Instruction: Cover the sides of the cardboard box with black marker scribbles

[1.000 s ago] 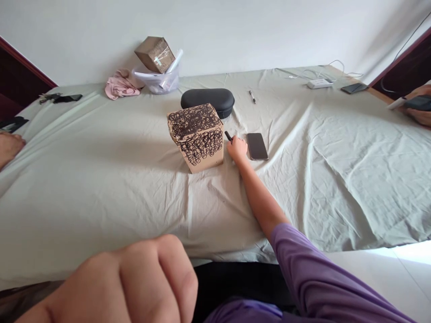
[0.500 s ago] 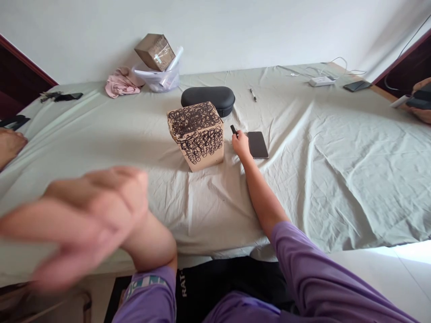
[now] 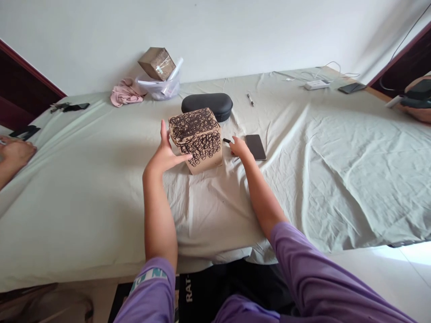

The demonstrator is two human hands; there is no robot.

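A cardboard box (image 3: pixel 205 163) stands upright on the cloth, its top and upper front covered in black looped scribbles. My left hand (image 3: pixel 164 154) is at its left side, thumb stretched across the front and index finger pointing up; whether it presses on the box I cannot tell. My right hand (image 3: pixel 239 147) is closed around a black marker (image 3: pixel 226 140), whose visible end points left toward the box's right edge. Just right of that hand lies a dark phone (image 3: pixel 256 147). Behind the box sits a black zipped case (image 3: pixel 207 103).
A pen (image 3: pixel 250 99) lies farther back. At the rear left are a pink cloth (image 3: pixel 126 93) and a clear plastic tub (image 3: pixel 164 89) with a brown box (image 3: pixel 157 63) on top. A power strip (image 3: pixel 317 85) is back right. Other people's hands (image 3: pixel 18 152) show at both edges.
My left hand has come from close to the camera, bottom left, to the box's left side. The marker in my right hand has swung from pointing up-left to nearly level, nearer the box.
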